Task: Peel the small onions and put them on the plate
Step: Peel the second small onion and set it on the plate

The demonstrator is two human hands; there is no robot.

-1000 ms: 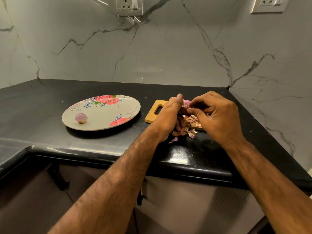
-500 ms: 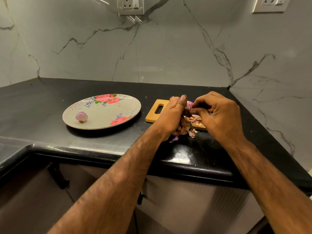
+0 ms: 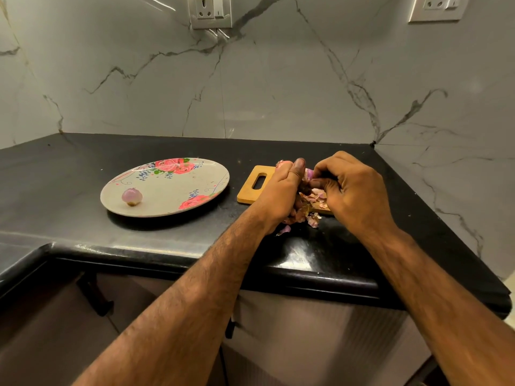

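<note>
My left hand (image 3: 281, 190) grips a small pinkish onion (image 3: 308, 173) above a small wooden cutting board (image 3: 250, 190); only a sliver of the onion shows between my two hands. Fingertips of my right hand (image 3: 354, 190) pinch at the onion's skin on its right side. Loose onion skins (image 3: 312, 215) lie on the board and on the counter under my hands. One peeled onion (image 3: 131, 196) sits on the left part of a flowered oval plate (image 3: 172, 185), well left of my hands.
The black stone counter (image 3: 83, 168) runs into a corner, with marble walls behind and to the right. Its rounded front edge (image 3: 167, 254) passes under my forearms. Two wall sockets (image 3: 210, 11) sit high on the back wall.
Both hands have stayed over the board and kept working the onion; my right fingers have shifted slightly at the skin. The plate and its onion have not moved.
</note>
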